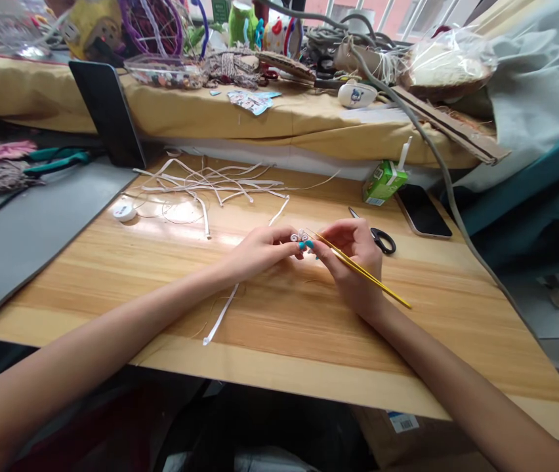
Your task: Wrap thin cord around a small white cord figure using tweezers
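Over the middle of the wooden table, my left hand (pixel 268 252) pinches a small white coiled strip (pixel 300 236) with curled loops. My right hand (pixel 353 262) meets it from the right, its thumb at the coil. A pair of yellow tweezers (pixel 372 278) rests in that hand, its tips by the coil and its rear end pointing down to the right. My fingers partly hide the coil. Below my left hand lies a white strip (pixel 220 316) with a folded end. Black-handled scissors (pixel 384 241) lie just beyond my right hand, which partly covers them.
More white strips (pixel 205 187) and thin cords lie tangled at the back of the table, near a small white round container (pixel 124 211). A green drink carton (pixel 384 182) and a phone (pixel 424 210) stand back right. A tablet (pixel 107 115) leans back left; a grey cable (pixel 437 154) crosses the right.
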Motion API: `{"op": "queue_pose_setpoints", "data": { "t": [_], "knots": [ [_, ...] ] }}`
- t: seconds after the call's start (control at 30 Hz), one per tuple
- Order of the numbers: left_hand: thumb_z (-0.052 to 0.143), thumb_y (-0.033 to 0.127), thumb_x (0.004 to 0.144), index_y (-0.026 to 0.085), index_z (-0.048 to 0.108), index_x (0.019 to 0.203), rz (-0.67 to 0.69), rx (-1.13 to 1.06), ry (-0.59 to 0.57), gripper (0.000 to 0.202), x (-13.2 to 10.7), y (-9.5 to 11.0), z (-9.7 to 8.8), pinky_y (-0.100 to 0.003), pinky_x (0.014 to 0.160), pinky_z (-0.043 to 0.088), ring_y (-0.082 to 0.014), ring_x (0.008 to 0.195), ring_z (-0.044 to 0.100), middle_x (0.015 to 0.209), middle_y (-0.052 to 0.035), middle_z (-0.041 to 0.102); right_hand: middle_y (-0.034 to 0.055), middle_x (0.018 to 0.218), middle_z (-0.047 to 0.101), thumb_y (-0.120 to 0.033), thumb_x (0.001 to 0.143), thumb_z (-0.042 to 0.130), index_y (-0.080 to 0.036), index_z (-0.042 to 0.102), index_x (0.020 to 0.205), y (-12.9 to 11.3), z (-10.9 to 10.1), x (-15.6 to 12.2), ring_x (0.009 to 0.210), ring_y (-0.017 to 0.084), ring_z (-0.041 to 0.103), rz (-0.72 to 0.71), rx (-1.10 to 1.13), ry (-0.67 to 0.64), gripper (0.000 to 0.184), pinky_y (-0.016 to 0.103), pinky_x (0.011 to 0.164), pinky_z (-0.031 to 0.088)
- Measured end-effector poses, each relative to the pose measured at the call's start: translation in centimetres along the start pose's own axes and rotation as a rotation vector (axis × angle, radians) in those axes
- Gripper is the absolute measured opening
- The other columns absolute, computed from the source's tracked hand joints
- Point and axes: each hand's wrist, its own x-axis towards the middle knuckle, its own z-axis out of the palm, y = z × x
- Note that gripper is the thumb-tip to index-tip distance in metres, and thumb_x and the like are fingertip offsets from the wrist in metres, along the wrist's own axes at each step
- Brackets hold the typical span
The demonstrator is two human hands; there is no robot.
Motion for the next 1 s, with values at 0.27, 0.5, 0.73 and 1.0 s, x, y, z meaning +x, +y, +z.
{"op": "queue_pose_setpoints", "data": {
  "t": [0.27, 0.5, 0.73, 1.0],
  "knots": [
    [0.042, 0.025, 0.079, 0.015, 0.05, 0.074, -0.004, 0.083, 0.037, 0.014, -0.1, 0.1, 0.0, -0.024, 0.066, 0.036, -0.0115, 0.072, 0.049, 0.073, 0.0005, 0.055, -0.0003, 0.081, 0.059, -0.021, 0.067, 0.065, -0.02, 0.052, 0.081, -0.1, -0.6, 0.3, 0.076, 0.012, 0.06, 0.041, 0.074, -0.127, 0.019, 0.027, 0.07, 0.051],
    [0.042, 0.018, 0.079, 0.015, 0.047, 0.069, -0.028, 0.195, 0.034, 0.012, -0.2, 0.5, -0.1, -0.023, 0.063, 0.032, -0.011, 0.067, 0.045, 0.066, 0.0027, 0.048, -0.0003, 0.08, 0.059, -0.018, 0.067, 0.064, -0.019, 0.055, 0.08, 0.0, -0.6, -0.1, 0.073, 0.012, 0.061, -0.027, 0.043, -0.077, 0.016, 0.029, 0.068, 0.052],
    [0.043, 0.019, 0.078, 0.014, 0.048, 0.069, 0.008, 0.264, 0.051, 0.012, -0.2, 0.5, 0.0, -0.022, 0.058, 0.03, -0.0096, 0.061, 0.04, 0.062, 0.0039, 0.042, -0.0003, 0.078, 0.061, -0.015, 0.071, 0.061, -0.019, 0.059, 0.076, 0.0, -0.6, -0.2, 0.067, 0.012, 0.061, -0.088, -0.011, -0.083, 0.008, 0.027, 0.061, 0.052],
    [0.046, 0.022, 0.078, 0.012, 0.056, 0.071, 0.026, 0.179, 0.082, 0.016, 0.1, -0.4, -0.1, -0.023, 0.064, 0.036, -0.0113, 0.068, 0.049, 0.068, -0.0008, 0.055, 0.0006, 0.076, 0.062, -0.013, 0.072, 0.059, -0.019, 0.058, 0.073, -0.4, -0.1, -0.4, 0.067, 0.012, 0.06, -0.191, -0.104, -0.024, 0.006, 0.026, 0.059, 0.051]
  ]
}}
